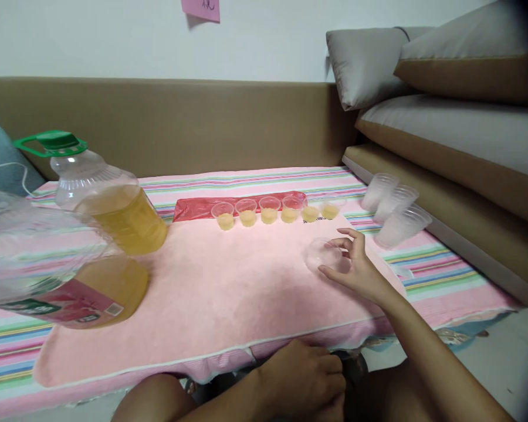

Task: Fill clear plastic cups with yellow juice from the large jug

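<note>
My right hand (354,264) has thumb and fingers around the side of a clear plastic cup (319,257) at the right part of the pink towel (220,287). That cup looks to hold no liquid. My left hand (305,375) lies low over my lap in front of the towel's edge, its fingers curled in and closed; the palm is hidden. Beyond the right hand stands a row of several clear plastic cups (269,211), each with a little yellow liquid. A red plastic bag (193,209) lies flat behind the row.
Two large plastic bottles of yellow liquid stand at left: a nearer labelled bottle (114,293) and a farther green-capped bottle (118,217). Stacks of clear cups (398,225) lean at right beside piled grey-brown cushions (457,129). A striped cloth (449,264) covers the surface.
</note>
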Motion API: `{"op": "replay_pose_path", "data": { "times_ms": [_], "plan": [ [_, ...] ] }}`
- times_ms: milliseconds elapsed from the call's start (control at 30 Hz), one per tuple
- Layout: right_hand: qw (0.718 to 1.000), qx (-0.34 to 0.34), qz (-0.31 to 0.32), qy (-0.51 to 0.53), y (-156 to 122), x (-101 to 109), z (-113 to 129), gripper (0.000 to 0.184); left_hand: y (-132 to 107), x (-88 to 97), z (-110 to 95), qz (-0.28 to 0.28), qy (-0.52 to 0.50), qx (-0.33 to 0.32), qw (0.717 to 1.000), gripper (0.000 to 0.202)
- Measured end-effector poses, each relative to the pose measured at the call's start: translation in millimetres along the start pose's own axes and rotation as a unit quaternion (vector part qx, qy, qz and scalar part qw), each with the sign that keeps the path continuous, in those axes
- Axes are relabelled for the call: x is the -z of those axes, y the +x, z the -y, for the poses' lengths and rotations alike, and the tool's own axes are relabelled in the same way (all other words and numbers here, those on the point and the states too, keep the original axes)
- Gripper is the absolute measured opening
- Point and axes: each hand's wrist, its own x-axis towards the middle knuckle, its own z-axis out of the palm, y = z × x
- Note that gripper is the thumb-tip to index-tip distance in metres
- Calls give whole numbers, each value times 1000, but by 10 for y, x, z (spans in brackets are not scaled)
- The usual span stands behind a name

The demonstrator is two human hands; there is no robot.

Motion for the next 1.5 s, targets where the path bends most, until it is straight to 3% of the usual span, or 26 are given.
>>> {"op": "replay_pose_path", "data": {
  "times_ms": [200,433,600,1133,1367,1500],
  "plan": [
    [999,34,-4,34,114,-162,270,87,-20,-74,-1,10,0,-5,1000,31],
    [988,18,84,127,204,-731,680,92,-56,-187,-61,59,2,23,998,29],
    [981,5,132,145,203,-991,780,96,-50,-203,-75,52,9,33,998,31],
    [985,8,126,120,217,-1012,717,98,-59,-272,-60,5,21,20,1000,31],
    [985,-12,129,113,203,-953,744,102,-25,-212,-55,45,9,20,999,31],
    [985,-38,132,109,227,-839,722,118,-10,-178,-44,67,5,26,997,31]
  ]
}}
